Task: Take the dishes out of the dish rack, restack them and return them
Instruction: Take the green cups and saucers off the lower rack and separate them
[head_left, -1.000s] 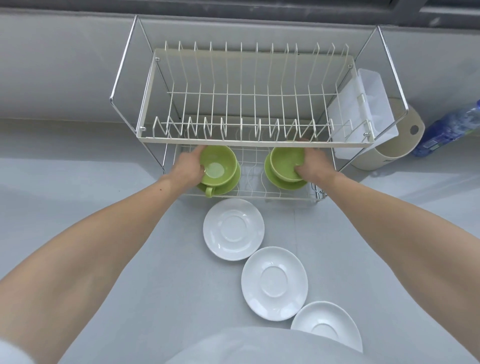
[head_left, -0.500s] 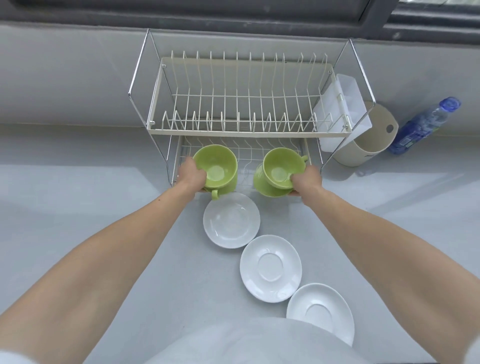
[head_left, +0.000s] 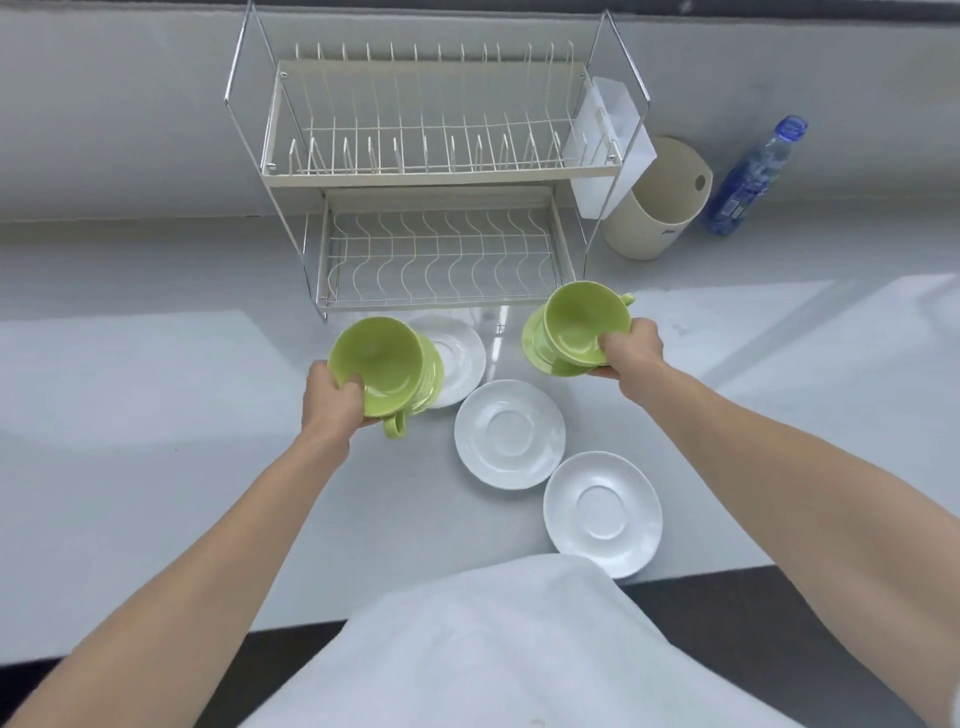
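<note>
In front of the dish rack (head_left: 441, 260), each hand (head_left: 332, 397) grips a green cup (head_left: 382, 366).

My feed is bright and evenly lit, with pale light patches across the grey countertop (head_left: 130, 364) and soft shadows. Wide-angle distortion bows the edges, and I see slight motion softness throughout.
</note>
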